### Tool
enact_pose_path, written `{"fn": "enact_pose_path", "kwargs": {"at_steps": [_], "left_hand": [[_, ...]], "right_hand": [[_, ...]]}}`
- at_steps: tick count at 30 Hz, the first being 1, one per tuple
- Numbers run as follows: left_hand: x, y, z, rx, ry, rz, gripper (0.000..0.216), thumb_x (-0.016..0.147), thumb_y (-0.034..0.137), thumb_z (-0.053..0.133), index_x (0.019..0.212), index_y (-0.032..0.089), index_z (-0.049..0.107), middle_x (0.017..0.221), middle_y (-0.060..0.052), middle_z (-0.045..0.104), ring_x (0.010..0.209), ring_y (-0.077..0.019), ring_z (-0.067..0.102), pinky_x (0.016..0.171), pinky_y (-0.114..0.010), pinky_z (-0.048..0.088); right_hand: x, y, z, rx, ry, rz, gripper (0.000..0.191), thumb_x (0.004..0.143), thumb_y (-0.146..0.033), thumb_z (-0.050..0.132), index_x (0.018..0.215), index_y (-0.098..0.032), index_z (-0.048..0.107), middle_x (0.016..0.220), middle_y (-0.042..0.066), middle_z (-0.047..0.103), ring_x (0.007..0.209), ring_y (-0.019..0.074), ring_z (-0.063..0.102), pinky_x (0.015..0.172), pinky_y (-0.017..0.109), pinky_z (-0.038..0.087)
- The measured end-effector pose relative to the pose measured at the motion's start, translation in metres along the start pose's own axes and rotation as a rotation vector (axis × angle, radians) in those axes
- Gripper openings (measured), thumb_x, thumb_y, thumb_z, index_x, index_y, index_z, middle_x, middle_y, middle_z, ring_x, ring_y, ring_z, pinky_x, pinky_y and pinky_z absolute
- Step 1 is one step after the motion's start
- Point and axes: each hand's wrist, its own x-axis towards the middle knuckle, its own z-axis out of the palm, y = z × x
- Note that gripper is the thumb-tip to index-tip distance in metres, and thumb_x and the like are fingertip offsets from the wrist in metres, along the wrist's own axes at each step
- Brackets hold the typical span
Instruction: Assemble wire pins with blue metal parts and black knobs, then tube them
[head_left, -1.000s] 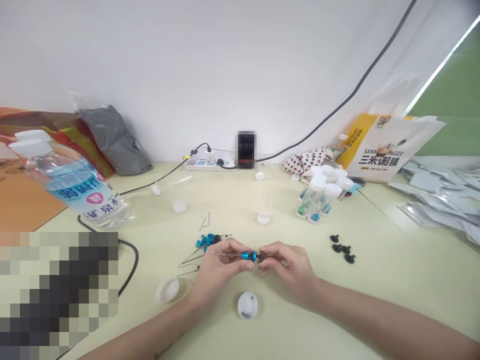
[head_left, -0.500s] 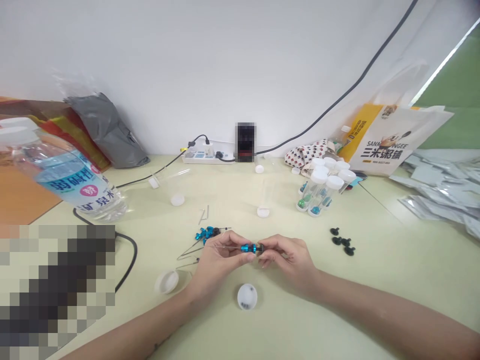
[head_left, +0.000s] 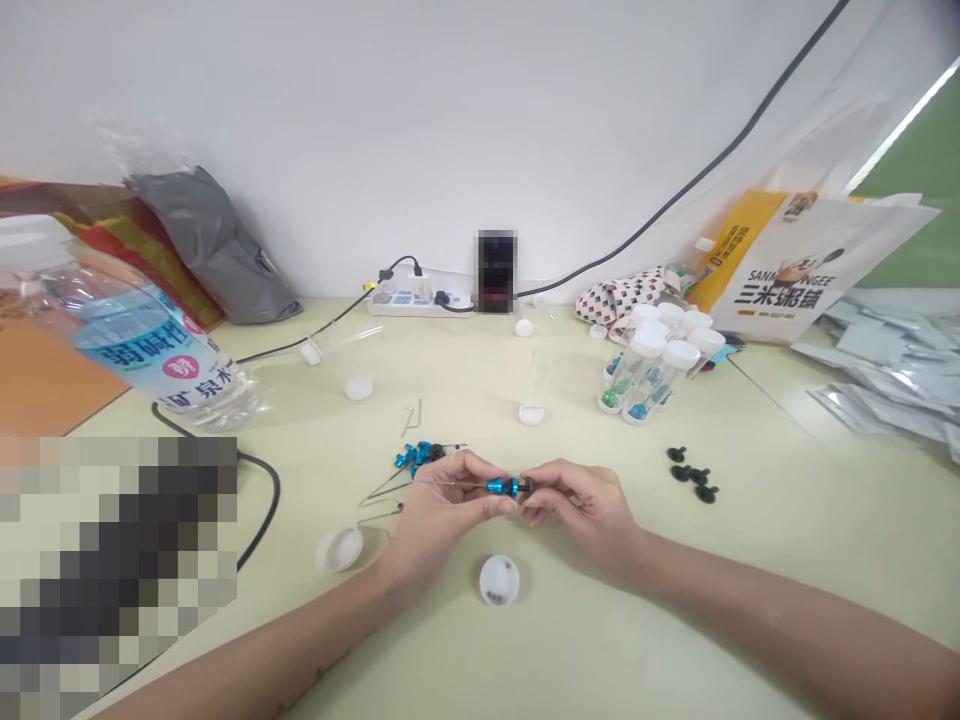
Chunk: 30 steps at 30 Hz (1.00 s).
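Between thumb and fingers, my left hand (head_left: 448, 505) pinches a small blue metal fitting (head_left: 498, 487), from which a thin metal rod runs leftward. My right hand (head_left: 589, 505) closes on a black knob-like piece (head_left: 526, 486) that meets the fitting's right end; how deep it sits inside I cannot tell. Below the hands stands a white cap (head_left: 499, 580) with several tiny dark parts in it. Beside my left hand lie a pile of blue fittings (head_left: 414, 457) and thin bent rods (head_left: 386, 491). Several black knobs (head_left: 691, 475) rest right of my right hand.
Capped clear tubes (head_left: 643, 375) with coloured pieces stand at the back right. An open clear tube lies left with its white rim (head_left: 341, 549). A water bottle (head_left: 157, 345) and a power strip (head_left: 420, 300) are farther back, before the wall.
The view has shifted slightly, so the table items appear a little higher and farther right. Both hands keep their hold on the blue fitting and black piece.
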Motion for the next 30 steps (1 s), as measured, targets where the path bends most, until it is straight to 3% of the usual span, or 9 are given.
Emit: {"fn": "enact_pose_path", "kwargs": {"at_steps": [30], "left_hand": [[-0.0003, 0.0005, -0.0001, 0.090, 0.031, -0.019, 0.018, 0.067, 0.019, 0.077, 0.079, 0.017, 0.064, 0.080, -0.001, 0.066, 0.076, -0.0121, 0.060, 0.070, -0.020, 0.048]], "right_hand": [[0.0016, -0.0013, -0.0024, -0.033, -0.039, -0.010, 0.015, 0.091, -0.027, 0.054, 0.100, -0.019, 0.063, 0.074, 0.001, 0.067, 0.062, 0.0104, 0.065, 0.060, 0.021, 0.057]]}}
